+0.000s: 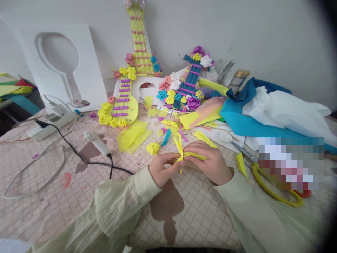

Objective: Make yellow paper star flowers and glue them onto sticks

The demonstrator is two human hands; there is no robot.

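Between my two hands, over the middle of the table, is a yellow crepe paper strip (178, 142), folded and twisted with loose ends sticking out. My left hand (163, 168) pinches it near its lower crossing with thumb and fingers. My right hand (207, 160) has its fingers closed on the end that runs to the right, partly hiding it. Just left of the strip lies a finished yellow paper flower (153, 148). Behind that flower rests a stack of thin yellow paper sheets (134, 136).
A white glue gun (96, 140) with a black cord lies at left, near a power strip (52, 123). Flower-trimmed yellow (121, 102) and blue (188, 82) toy guitars lean behind. Yellow-handled scissors (273, 189) and blue paper (237, 114) are at right.
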